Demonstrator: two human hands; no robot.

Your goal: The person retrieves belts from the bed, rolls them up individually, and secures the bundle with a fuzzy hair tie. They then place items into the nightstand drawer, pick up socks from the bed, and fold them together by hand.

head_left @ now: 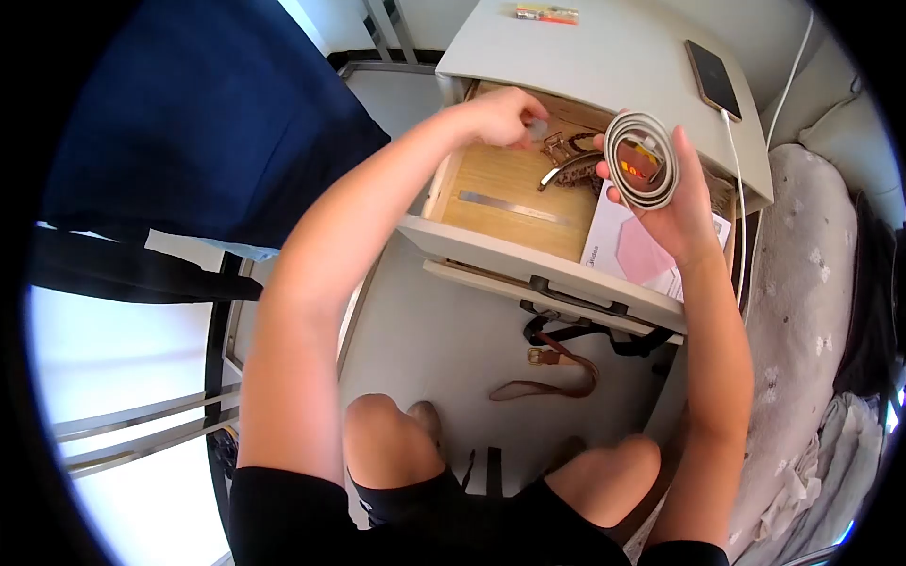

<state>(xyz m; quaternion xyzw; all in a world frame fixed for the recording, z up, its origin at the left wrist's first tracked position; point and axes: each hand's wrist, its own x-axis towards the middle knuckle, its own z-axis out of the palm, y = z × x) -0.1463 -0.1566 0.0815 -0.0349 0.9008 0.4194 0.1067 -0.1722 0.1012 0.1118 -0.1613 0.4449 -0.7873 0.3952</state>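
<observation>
My right hand [687, 203] holds a coiled cream belt [616, 168] upright above the right side of the open drawer [491, 241]. My left hand [505, 117] reaches into the drawer's back left corner, its fingers closed around a small pale item I cannot make out. Just right of those fingers lie brown braided belts [578, 172] with metal buckles, partly hidden behind the coil. A metal ruler-like strip [514, 208] rests on the wooden drawer bottom. Beneath my right hand is a white booklet [601, 247] with a pink shape.
On the white cabinet top [613, 57] lie a phone [713, 77] with a white cable and a small colourful packet [547, 14]. A brown belt [557, 387] and black straps [604, 332] are below the drawer. Dark blue cloth [208, 123] hangs left; a padded bed edge [802, 274] stands right.
</observation>
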